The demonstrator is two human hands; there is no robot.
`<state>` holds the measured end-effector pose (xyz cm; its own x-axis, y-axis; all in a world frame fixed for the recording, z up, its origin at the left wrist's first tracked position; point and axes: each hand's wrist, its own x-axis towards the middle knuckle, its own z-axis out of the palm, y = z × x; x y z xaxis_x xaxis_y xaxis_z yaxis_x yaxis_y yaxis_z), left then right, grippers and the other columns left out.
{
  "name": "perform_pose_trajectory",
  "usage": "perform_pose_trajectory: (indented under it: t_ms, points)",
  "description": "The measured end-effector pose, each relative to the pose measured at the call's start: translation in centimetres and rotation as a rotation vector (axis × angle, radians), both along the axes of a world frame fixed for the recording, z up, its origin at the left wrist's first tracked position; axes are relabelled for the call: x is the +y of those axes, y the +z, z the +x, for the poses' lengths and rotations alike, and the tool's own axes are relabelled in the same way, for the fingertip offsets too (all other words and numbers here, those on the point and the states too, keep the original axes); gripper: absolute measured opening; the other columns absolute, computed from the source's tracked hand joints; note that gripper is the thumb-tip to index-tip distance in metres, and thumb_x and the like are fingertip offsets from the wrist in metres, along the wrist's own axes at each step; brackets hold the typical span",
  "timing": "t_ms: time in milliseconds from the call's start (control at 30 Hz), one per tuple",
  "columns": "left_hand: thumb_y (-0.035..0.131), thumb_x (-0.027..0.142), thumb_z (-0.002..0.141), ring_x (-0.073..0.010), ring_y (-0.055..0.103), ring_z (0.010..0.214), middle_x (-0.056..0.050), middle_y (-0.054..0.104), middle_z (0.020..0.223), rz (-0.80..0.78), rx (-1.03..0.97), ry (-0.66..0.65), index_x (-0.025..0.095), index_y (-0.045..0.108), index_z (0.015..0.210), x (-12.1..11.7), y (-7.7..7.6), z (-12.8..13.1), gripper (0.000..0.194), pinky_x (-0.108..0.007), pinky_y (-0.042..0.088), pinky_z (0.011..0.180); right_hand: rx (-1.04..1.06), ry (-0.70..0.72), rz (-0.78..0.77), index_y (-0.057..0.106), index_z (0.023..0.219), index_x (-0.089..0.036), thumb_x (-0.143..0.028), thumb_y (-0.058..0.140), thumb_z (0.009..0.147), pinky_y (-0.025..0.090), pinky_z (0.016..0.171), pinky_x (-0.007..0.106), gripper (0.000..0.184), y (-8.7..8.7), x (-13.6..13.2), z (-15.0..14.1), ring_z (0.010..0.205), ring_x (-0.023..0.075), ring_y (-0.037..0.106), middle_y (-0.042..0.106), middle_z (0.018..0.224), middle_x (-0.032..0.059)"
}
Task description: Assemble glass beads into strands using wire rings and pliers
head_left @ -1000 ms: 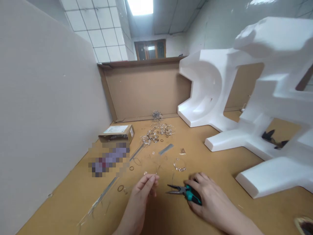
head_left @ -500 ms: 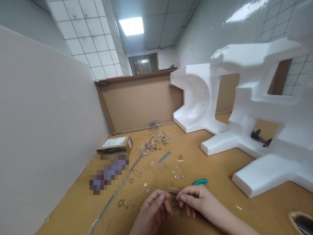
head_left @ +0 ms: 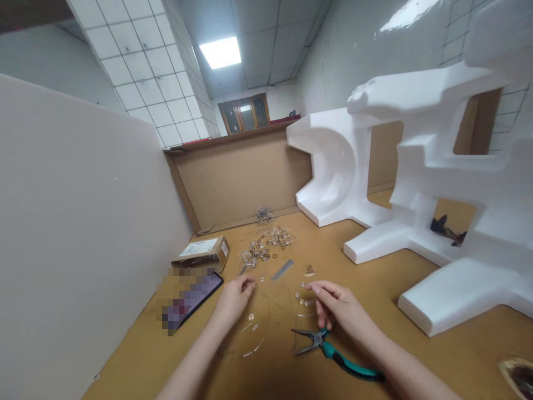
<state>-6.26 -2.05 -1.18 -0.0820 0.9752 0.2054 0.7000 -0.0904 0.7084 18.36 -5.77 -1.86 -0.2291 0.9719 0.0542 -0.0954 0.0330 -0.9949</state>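
My right hand has its thumb and forefinger closed at the upper end of a curved string of clear round beads, low over the table. Just below that hand lie needle-nose pliers with teal handles, jaws spread; the hand covers part of one handle. My left hand is reaching toward the near side of a loose pile of clear beads and small rings. Its fingers are drawn together, and whatever is between them is too small to make out. A flat grey strip lies between the hands, farther back.
Left of my left arm are a phone, partly blurred out, and a small cardboard box. White foam packing stands along the right. A cardboard wall closes the back. Thin wire bits are scattered in front.
My hands have moved apart. The left went forward and left toward the bead pile; the right went forward to the bead string. More of the pliers now shows.
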Motion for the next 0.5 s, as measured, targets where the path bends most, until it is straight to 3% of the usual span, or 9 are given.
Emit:
perform_pose_trajectory:
  t_ms: [133, 267, 400, 500]
  points:
    - [0.058, 0.016, 0.063, -0.0221, 0.055, 0.075, -0.005, 0.062, 0.068, -0.018, 0.087, -0.004, 0.018, 0.06, 0.063, 3.2, -1.5, 1.2, 0.003, -0.029, 0.034, 0.071, -0.058, -0.04, 0.044, 0.059, 0.084, -0.014, -0.049, 0.048, 0.074, 0.034, 0.039, 0.019, 0.038, -1.2, -0.3, 0.3, 0.041, 0.0079, 0.047, 0.045, 0.047, -0.0062]
    - [0.056, 0.012, 0.062, -0.0248, 0.053, 0.087, -0.009, 0.061, 0.079, -0.011, 0.063, -0.023, 0.018, 0.056, 0.058, 4.5, -2.5, 2.0, 0.008, -0.032, 0.031, 0.078, -0.052, -0.039, 0.037, 0.061, 0.085, -0.014, -0.049, 0.049, 0.074, 0.032, 0.038, 0.018, 0.038, -1.2, -0.3, 0.5, 0.04, 0.0067, 0.044, 0.045, 0.049, -0.0055]
    - [0.059, 0.016, 0.063, -0.0223, 0.055, 0.08, -0.006, 0.06, 0.071, -0.032, -0.07, -0.079, 0.017, 0.055, 0.059, 3.9, -2.0, 2.4, 0.005, -0.031, 0.037, 0.075, -0.067, -0.054, 0.062, 0.061, 0.088, -0.014, -0.046, 0.047, 0.077, 0.029, 0.038, 0.019, 0.037, -0.7, -0.2, 0.9, 0.036, 0.0054, 0.039, 0.044, 0.047, -0.0062]
    - [0.057, 0.03, 0.069, -0.0173, 0.058, 0.068, -0.004, 0.061, 0.068, -0.073, -0.246, -0.164, 0.015, 0.058, 0.078, 1.9, -1.4, 3.7, 0.017, -0.028, 0.043, 0.067, -0.084, -0.102, 0.103, 0.062, 0.089, -0.015, -0.045, 0.046, 0.078, 0.031, 0.04, 0.02, 0.035, -0.1, -0.3, 1.2, 0.035, 0.006, 0.038, 0.041, 0.043, -0.0074]
